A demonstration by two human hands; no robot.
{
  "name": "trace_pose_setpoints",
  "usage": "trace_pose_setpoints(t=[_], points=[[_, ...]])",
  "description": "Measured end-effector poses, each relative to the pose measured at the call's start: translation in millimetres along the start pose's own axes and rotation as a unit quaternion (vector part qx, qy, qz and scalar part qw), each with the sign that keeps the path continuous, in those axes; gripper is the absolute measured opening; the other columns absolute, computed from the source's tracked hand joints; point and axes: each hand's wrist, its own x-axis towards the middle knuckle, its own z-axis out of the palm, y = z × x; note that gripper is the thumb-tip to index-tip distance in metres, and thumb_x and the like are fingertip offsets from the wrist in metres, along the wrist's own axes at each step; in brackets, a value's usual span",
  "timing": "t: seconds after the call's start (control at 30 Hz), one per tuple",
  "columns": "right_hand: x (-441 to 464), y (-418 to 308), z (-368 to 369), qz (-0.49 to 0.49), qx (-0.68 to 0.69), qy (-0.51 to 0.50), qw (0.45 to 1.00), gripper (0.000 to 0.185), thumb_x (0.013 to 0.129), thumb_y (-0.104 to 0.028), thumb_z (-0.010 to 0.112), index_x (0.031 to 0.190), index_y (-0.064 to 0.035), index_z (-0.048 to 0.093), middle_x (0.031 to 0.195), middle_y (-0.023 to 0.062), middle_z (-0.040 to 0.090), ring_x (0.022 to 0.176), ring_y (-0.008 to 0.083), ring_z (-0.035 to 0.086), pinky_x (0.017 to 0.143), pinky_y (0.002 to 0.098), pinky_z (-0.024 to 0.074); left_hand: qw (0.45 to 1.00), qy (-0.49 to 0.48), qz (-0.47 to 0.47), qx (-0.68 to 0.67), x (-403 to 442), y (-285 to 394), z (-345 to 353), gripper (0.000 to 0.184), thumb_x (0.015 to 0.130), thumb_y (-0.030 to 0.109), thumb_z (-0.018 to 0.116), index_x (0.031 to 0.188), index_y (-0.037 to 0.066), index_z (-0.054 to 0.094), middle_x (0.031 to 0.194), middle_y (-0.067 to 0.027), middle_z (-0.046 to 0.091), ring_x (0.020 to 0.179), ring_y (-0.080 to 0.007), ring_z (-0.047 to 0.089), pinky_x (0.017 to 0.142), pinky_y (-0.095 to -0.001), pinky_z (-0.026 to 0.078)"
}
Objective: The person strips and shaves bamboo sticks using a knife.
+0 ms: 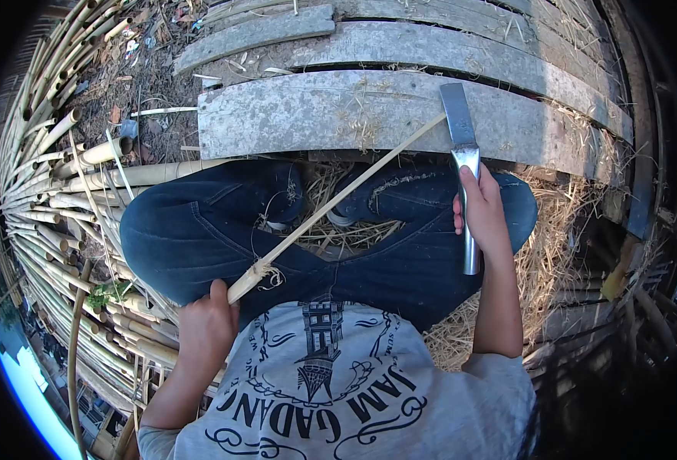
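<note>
My right hand [482, 207] is wrapped round the shiny metal handle of a broad-bladed cleaver-like knife [459, 115], its blade pointing away from me over the boards. In my left hand [208, 318] is the near end of a thin bamboo strip [331, 203], closed in the fingers beside my left thigh. The strip slants up and to the right across my lap, and its far end meets the left side of the blade; whether it touches cannot be told. Frayed curls of fibre [271, 274] stick out of the strip near my left hand.
Weathered planks [277, 115] form a low platform in front of my crossed legs. Many bamboo poles [54, 222] lie piled along the left. Straw-like shavings [553, 253] cover the ground at the right. A small plastic cup [129, 129] sits near the poles.
</note>
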Motion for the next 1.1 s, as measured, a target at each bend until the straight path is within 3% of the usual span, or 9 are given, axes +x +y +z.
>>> trace_pose_setpoints(t=[0.07,0.13,0.23,0.37,0.47,0.57,0.7,1.03,1.1], points=[[-3,-4,10,-0.015,0.011,0.006,1.000,0.029,0.104,-0.031,0.047,0.110,-0.0038,0.054,0.059,0.0013,0.050,0.041,0.0079,0.047,0.037,0.0248,0.0400,1.000,0.014,-0.007,0.002,0,0,0,0.025,0.080,0.014,0.069,0.092,0.002,0.051,0.060,-0.0156,0.062,0.054,-0.0350,0.064,0.051,-0.0453,0.051],[-19,-9,13,0.008,0.002,-0.064,0.998,0.028,0.104,-0.030,0.048,0.109,-0.0034,0.054,0.059,0.0014,0.050,0.041,0.0078,0.048,0.037,0.0246,0.0398,1.000,0.003,-0.004,0.011,-3,-2,0,0.025,0.081,0.014,0.069,0.093,0.002,0.051,0.059,-0.0151,0.062,0.053,-0.0349,0.064,0.051,-0.0448,0.051],[-18,-12,11,0.015,0.008,-0.088,0.996,0.028,0.104,-0.030,0.048,0.109,-0.0032,0.054,0.059,0.0011,0.049,0.041,0.0075,0.047,0.037,0.0242,0.0396,1.000,-0.007,-0.001,0.008,-2,-3,-1,0.026,0.081,0.014,0.069,0.095,0.002,0.051,0.059,-0.0150,0.061,0.053,-0.0349,0.064,0.051,-0.0448,0.051],[-4,-2,16,-0.019,0.012,-0.013,1.000,0.028,0.104,-0.031,0.047,0.107,-0.0030,0.053,0.059,0.0017,0.050,0.042,0.0076,0.048,0.038,0.0246,0.0408,1.000,0.007,-0.002,-0.010,-1,1,-1,0.025,0.081,0.014,0.069,0.094,0.002,0.050,0.059,-0.0151,0.061,0.053,-0.0353,0.064,0.051,-0.0454,0.051],[-31,-9,34,-0.017,-0.011,-0.103,0.994,0.030,0.104,-0.032,0.047,0.105,-0.0026,0.052,0.059,0.0018,0.050,0.042,0.0073,0.048,0.038,0.0250,0.0408,1.000,-0.012,-0.013,0.007,-1,-1,-2,0.024,0.082,0.014,0.068,0.092,0.003,0.050,0.059,-0.0150,0.061,0.053,-0.0351,0.064,0.051,-0.0452,0.051],[-17,-5,20,-0.013,-0.006,-0.111,0.994,0.030,0.104,-0.032,0.047,0.102,-0.0026,0.053,0.059,0.0020,0.050,0.041,0.0072,0.048,0.038,0.0245,0.0401,1.000,-0.006,0.000,0.004,0,-1,0,0.024,0.082,0.013,0.068,0.092,0.003,0.049,0.059,-0.0151,0.061,0.053,-0.0349,0.064,0.051,-0.0449,0.051],[-12,2,33,-0.026,0.011,-0.018,0.999,0.028,0.104,-0.031,0.048,0.101,-0.0040,0.052,0.058,0.0019,0.050,0.041,0.0077,0.048,0.037,0.0245,0.0393,1.000,-0.001,-0.008,0.001,-2,2,-2,0.024,0.082,0.014,0.068,0.091,0.003,0.050,0.059,-0.0152,0.062,0.054,-0.0348,0.064,0.051,-0.0449,0.051],[-6,-4,24,-0.008,0.041,-0.047,0.998,0.026,0.104,-0.030,0.046,0.107,-0.0045,0.052,0.059,0.0015,0.049,0.041,0.0080,0.048,0.037,0.0244,0.0395,1.000,0.007,-0.012,0.002,1,4,-1,0.024,0.082,0.014,0.069,0.092,0.002,0.050,0.060,-0.0153,0.062,0.053,-0.0347,0.064,0.051,-0.0447,0.051],[-19,-4,34,-0.029,0.020,-0.090,0.995,0.029,0.104,-0.031,0.048,0.107,-0.0028,0.053,0.058,0.0021,0.050,0.043,0.0083,0.050,0.038,0.0245,0.0400,1.000,0.008,-0.012,0.007,0,1,0,0.024,0.082,0.014,0.069,0.092,0.002,0.050,0.059,-0.0153,0.062,0.053,-0.0347,0.064,0.051,-0.0446,0.051]])
